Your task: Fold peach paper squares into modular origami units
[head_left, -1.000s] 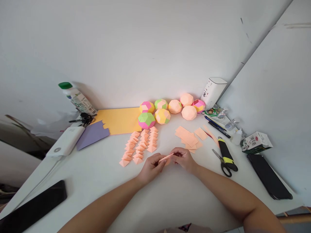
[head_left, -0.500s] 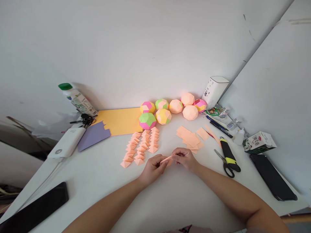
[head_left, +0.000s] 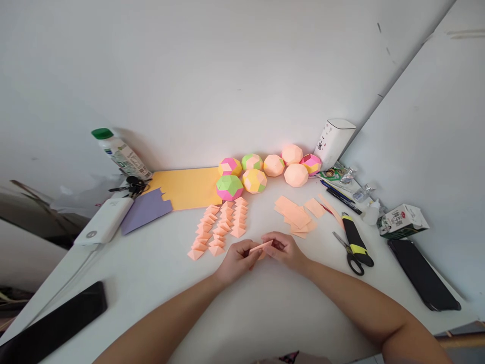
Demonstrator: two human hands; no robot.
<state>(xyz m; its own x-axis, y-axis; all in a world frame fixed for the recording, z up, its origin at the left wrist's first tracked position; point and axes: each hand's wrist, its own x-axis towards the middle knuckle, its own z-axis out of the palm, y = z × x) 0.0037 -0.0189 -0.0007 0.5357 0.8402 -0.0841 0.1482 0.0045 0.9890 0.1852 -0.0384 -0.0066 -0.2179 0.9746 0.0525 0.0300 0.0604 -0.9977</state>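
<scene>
Between my two hands is a small piece of peach paper (head_left: 261, 246), seen nearly edge-on and partly hidden by fingers. My left hand (head_left: 239, 260) pinches its left end. At the other end, my right hand (head_left: 285, 249) grips it between thumb and fingers. Just beyond the left hand, folded peach paper pieces (head_left: 217, 230) lie in three overlapping rows. Flat peach paper sheets (head_left: 296, 215) are piled beyond the right hand. Several many-sided paper balls (head_left: 254, 181), in peach, green, pink and yellow, sit together against the wall.
Scissors (head_left: 352, 258) and a black-yellow cutter (head_left: 356, 240) lie right of my right hand, near a phone (head_left: 422, 275) and a milk carton (head_left: 403, 221). At left are yellow paper (head_left: 189, 188), purple paper (head_left: 146, 212), a white power bank (head_left: 104, 221), a bottle (head_left: 123, 154) and a black device (head_left: 56, 321).
My right hand has shifted slightly left along the peach paper, its fingers now further around the right end. The left hand keeps its pinch. The view has shifted slightly.
</scene>
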